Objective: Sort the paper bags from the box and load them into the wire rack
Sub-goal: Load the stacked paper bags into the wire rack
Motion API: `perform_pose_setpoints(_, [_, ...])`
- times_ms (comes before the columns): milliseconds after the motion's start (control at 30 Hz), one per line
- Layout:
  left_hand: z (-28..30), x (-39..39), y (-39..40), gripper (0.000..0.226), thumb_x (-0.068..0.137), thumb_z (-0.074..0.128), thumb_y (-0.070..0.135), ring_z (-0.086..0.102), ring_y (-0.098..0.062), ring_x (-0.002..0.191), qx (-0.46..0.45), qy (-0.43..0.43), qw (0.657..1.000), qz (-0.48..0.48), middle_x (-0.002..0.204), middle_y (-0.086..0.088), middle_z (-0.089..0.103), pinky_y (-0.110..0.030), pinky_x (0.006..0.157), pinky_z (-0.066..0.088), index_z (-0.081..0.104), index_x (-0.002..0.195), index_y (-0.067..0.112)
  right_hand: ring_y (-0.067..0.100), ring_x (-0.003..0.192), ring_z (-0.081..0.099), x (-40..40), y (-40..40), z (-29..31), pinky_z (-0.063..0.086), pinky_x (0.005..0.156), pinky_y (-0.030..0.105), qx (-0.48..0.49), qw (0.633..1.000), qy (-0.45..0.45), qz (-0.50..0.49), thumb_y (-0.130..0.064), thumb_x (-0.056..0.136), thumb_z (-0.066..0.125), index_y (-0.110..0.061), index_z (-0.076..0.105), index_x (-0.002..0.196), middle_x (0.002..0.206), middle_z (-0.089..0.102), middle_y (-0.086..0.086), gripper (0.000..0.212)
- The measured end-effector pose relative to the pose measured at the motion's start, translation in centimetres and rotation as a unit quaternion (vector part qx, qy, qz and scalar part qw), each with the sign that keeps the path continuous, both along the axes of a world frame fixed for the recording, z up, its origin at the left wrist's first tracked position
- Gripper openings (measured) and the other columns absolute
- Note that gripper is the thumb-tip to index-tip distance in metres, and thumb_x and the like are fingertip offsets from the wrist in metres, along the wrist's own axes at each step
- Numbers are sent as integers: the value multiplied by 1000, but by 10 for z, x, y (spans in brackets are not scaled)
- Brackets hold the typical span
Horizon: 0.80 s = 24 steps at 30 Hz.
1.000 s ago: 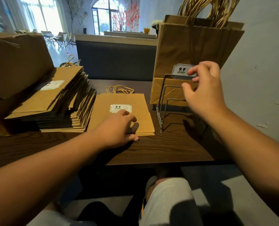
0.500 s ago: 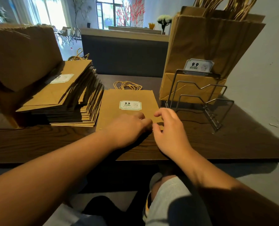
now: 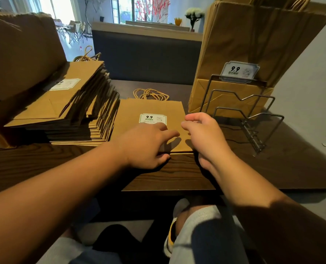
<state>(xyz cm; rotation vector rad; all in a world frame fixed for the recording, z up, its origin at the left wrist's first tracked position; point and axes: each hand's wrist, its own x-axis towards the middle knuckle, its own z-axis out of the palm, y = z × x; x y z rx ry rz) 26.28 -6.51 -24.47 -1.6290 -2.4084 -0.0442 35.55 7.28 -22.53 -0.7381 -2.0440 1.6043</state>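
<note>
A small flat pile of brown paper bags with a white 9.9 label lies in the middle of the dark wooden table. My left hand rests on its near part, fingers spread on top and thumb against the near edge. My right hand is at the pile's near right corner, fingers loosely curled, with nothing visibly held. The wire rack stands to the right. Several large brown bags stand upright in its back slots behind a 9.9 price tag. Its front slots hold nothing.
A tall slanting stack of flat bags sits at the left beside the pile. Behind it is the cardboard box. A grey wall is close on the right. A dark bench back runs behind the table. My knees are below the table edge.
My right hand came down from the rack's price tag to the flat pile's near right corner. My left hand stayed on the pile, shifting slightly forward.
</note>
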Motion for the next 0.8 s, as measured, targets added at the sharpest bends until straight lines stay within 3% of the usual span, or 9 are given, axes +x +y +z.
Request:
perform_pose_setpoints(167, [-15, 3, -11, 56, 91, 54, 60, 63, -19, 100, 83, 18, 996, 8, 127, 6, 58, -34, 78, 53, 43, 141, 36, 14, 105, 56, -2, -3, 9, 52, 97, 44, -32, 999, -1, -4, -20, 93, 65, -24, 65, 115, 110, 62, -4, 23])
perform_pose_setpoints(267, [-21, 8, -16, 45, 91, 55, 53, 63, -19, 98, 124, -3, 992, 14, 123, 10, 60, -33, 74, 52, 50, 134, 39, 7, 97, 52, -2, -5, 15, 51, 94, 39, -39, 999, 7, -2, -19, 93, 64, -23, 65, 118, 105, 60, -8, 24])
perform_pose_setpoints(367, [-23, 11, -15, 55, 87, 61, 40, 63, -21, 97, 148, -16, 988, 28, 127, 8, 58, -37, 73, 55, 43, 139, 39, 6, 94, 52, -4, -6, 25, 48, 86, 34, -49, 999, 21, -9, -18, 92, 65, -23, 66, 116, 104, 61, -7, 24])
perform_pose_setpoints(467, [-25, 12, -12, 63, 86, 64, 33, 63, -22, 98, 186, -24, 980, 58, 133, 6, 53, -28, 69, 47, 40, 144, 35, 15, 91, 59, -7, -8, 39, 55, 79, 36, -93, 995, 28, -3, -14, 93, 64, -21, 63, 115, 104, 62, 1, 23])
perform_pose_setpoints(533, [-25, 12, -11, 59, 89, 64, 32, 63, -21, 99, 211, -26, 975, 71, 137, 5, 49, -25, 69, 42, 41, 143, 33, 23, 94, 63, -9, -9, 47, 59, 84, 40, -143, 989, 35, 4, -12, 94, 62, -20, 60, 106, 101, 61, 7, 15])
perform_pose_setpoints(633, [-23, 11, -12, 52, 91, 58, 34, 64, -23, 96, 238, -42, 968, 67, 140, 3, 45, -33, 70, 52, 44, 141, 30, 32, 104, 64, -12, -9, 58, 58, 90, 48, -251, 967, 37, -6, -14, 95, 61, -21, 49, 91, 107, 58, 13, 14])
perform_pose_setpoints(733, [-24, 10, -14, 49, 90, 49, 40, 67, -26, 93, 267, -50, 961, 52, 140, -1, 46, -40, 63, 56, 46, 138, 29, 33, 103, 67, -14, -6, 62, 58, 86, 44, -327, 944, -34, 38, -22, 97, 57, -13, 53, 107, 111, 66, 17, 14])
perform_pose_setpoints(800, [-23, 10, -16, 47, 91, 50, 37, 68, -24, 96, 284, -42, 957, 35, 140, -3, 47, -40, 61, 56, 49, 137, 29, 32, 99, 67, -14, -5, 61, 60, 71, 36, -337, 937, -76, 56, -19, 99, 54, -9, 53, 120, 111, 67, 18, 23])
